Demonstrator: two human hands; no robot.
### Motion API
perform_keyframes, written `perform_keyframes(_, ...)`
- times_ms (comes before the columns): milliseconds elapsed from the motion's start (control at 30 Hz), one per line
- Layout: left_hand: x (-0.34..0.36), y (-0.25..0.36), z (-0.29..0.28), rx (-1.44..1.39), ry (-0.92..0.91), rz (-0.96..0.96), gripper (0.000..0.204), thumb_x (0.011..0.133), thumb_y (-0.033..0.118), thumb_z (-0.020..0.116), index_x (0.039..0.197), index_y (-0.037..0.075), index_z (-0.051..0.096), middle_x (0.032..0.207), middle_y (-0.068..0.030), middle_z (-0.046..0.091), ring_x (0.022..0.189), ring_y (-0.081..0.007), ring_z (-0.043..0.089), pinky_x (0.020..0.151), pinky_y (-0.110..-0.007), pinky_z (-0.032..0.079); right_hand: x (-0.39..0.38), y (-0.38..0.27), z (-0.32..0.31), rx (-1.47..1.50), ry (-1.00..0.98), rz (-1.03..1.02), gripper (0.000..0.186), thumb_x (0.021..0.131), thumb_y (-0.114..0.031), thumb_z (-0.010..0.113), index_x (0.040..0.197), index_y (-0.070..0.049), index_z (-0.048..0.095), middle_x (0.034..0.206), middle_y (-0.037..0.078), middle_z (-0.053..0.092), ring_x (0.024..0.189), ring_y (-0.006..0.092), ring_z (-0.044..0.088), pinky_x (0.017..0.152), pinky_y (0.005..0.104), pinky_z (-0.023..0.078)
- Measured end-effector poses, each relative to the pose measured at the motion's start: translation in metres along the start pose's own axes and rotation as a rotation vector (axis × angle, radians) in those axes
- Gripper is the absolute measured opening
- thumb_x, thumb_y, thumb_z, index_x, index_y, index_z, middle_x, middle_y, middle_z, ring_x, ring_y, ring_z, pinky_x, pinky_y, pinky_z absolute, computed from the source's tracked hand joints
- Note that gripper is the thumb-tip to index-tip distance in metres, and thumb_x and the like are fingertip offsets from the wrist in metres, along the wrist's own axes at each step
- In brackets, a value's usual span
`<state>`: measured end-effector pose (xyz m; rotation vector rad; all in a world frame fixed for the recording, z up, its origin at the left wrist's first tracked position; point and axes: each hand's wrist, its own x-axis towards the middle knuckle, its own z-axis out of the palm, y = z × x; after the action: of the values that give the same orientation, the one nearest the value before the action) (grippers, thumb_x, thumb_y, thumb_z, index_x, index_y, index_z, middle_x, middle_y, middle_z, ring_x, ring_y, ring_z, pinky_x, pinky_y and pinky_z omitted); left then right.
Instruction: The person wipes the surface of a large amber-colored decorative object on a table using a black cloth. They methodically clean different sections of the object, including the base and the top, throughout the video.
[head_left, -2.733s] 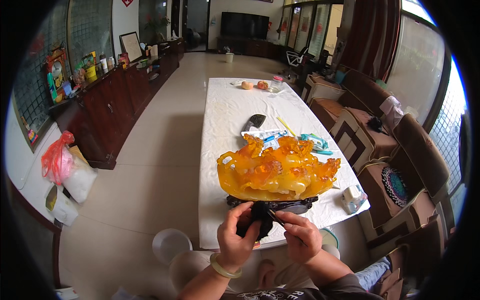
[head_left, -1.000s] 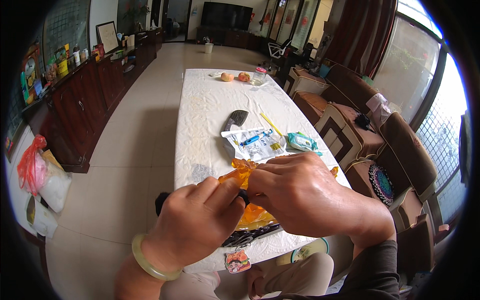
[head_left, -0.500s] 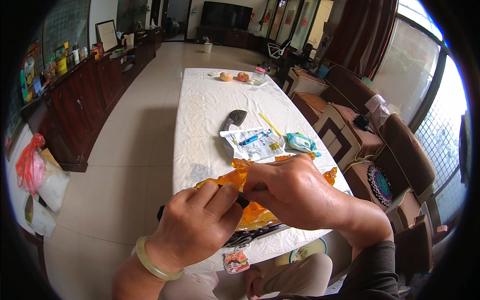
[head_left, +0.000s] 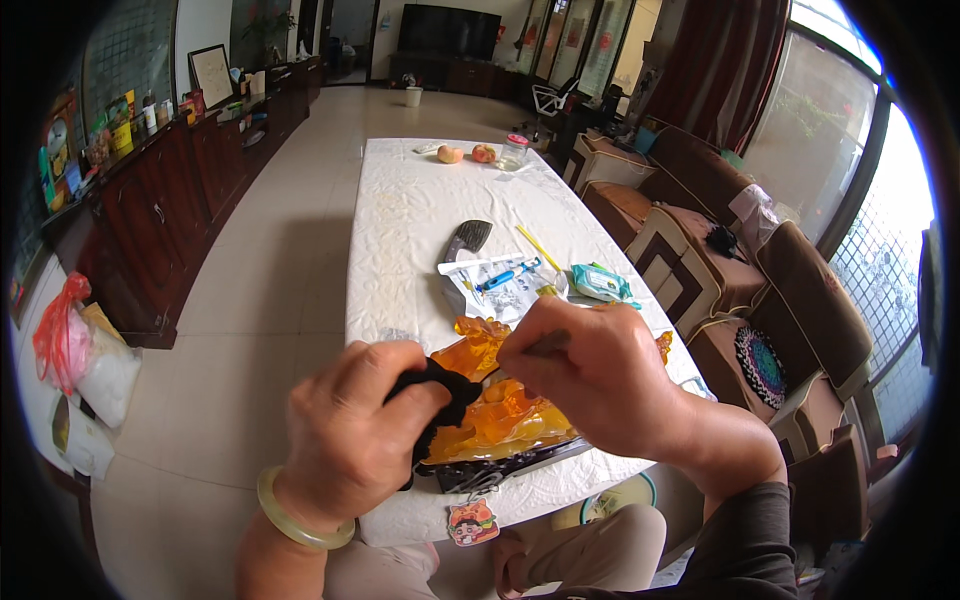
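Note:
My left hand (head_left: 350, 425), with a pale bangle (head_left: 300, 515) on its wrist, grips a bunched black cloth (head_left: 440, 395) between thumb and fingers. My right hand (head_left: 610, 380) is closed in a pinch just to its right; what it holds, if anything, is hidden by the fingers. Beneath both hands sits a translucent amber-coloured ornament (head_left: 515, 410) with a carved, lumpy surface, on a dark openwork base (head_left: 500, 472). My hands and the cloth cover parts of it. From the table's near edge hangs a small cartoon tag (head_left: 473, 522).
Beyond the ornament lie a silver packet (head_left: 490, 300) with a blue pen-like tool (head_left: 510, 274), a cleaver (head_left: 468, 240), a yellow stick (head_left: 538, 247) and a teal wipes pack (head_left: 603, 285). Two peaches (head_left: 450, 154) and a lidded jar (head_left: 512, 153) stand far off. A brown sofa (head_left: 700, 270) lines the right.
My left hand has moved left and turned, drawing the black cloth away from the right hand. More of the amber ornament shows between them. My right hand has shifted slightly.

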<state>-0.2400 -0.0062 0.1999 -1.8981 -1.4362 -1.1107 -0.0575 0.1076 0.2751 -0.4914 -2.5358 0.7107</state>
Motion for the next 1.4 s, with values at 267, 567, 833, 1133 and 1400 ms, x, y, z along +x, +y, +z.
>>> perform_keyframes(267,0.002,0.014,0.006,0.061,-0.145,0.064,0.013,0.072,0.014,0.067,0.085,0.010,0.066,0.098,-0.0046,0.061,0.083,-0.0180,0.061,0.055,-0.031,0.051,0.008,-0.006,-0.002,-0.323,-0.103,-0.175,0.009,0.084,-0.004,0.068,0.083,-0.001,0.059,0.069,0.013,0.064,0.065,0.0330,0.065,0.061,0.0391,0.050)
perform_keyframes(567,-0.002,0.009,0.010,-0.107,-0.089,-0.013,0.010,0.070,0.004,0.066,0.080,0.007,0.065,0.094,-0.0050,0.059,0.082,-0.0217,0.063,0.058,-0.034,0.055,0.003,0.008,0.015,-0.070,0.020,-0.078,0.008,0.089,-0.005,0.067,0.090,-0.001,0.061,0.068,0.011,0.065,0.062,0.0214,0.067,0.058,0.0311,0.050)
perform_keyframes(833,-0.002,0.008,0.008,-0.297,0.017,-0.163,0.014,0.069,-0.008,0.063,0.076,0.004,0.064,0.094,-0.0089,0.060,0.076,-0.0253,0.065,0.061,-0.035,0.054,-0.003,0.018,0.023,0.171,0.056,0.049,0.005,0.090,-0.002,0.067,0.092,0.001,0.062,0.073,0.009,0.069,0.065,0.0119,0.067,0.059,0.0262,0.052)
perform_keyframes(1133,0.001,0.011,0.004,-0.114,0.006,-0.054,0.016,0.070,-0.001,0.066,0.084,0.007,0.070,0.096,-0.0053,0.060,0.080,-0.0210,0.066,0.060,-0.033,0.055,-0.008,0.022,0.017,-0.026,0.233,-0.268,0.010,0.083,-0.004,0.069,0.085,-0.003,0.060,0.069,0.014,0.065,0.062,0.0323,0.066,0.055,0.0395,0.051)
perform_keyframes(1400,0.000,0.020,0.007,-0.014,-0.097,-0.044,0.019,0.069,0.000,0.070,0.086,0.009,0.073,0.090,-0.0035,0.063,0.078,-0.0221,0.065,0.058,-0.034,0.054,0.000,0.012,0.018,-0.282,0.146,-0.396,0.016,0.076,0.000,0.074,0.082,-0.003,0.059,0.070,0.010,0.064,0.062,0.0284,0.065,0.056,0.0361,0.050)
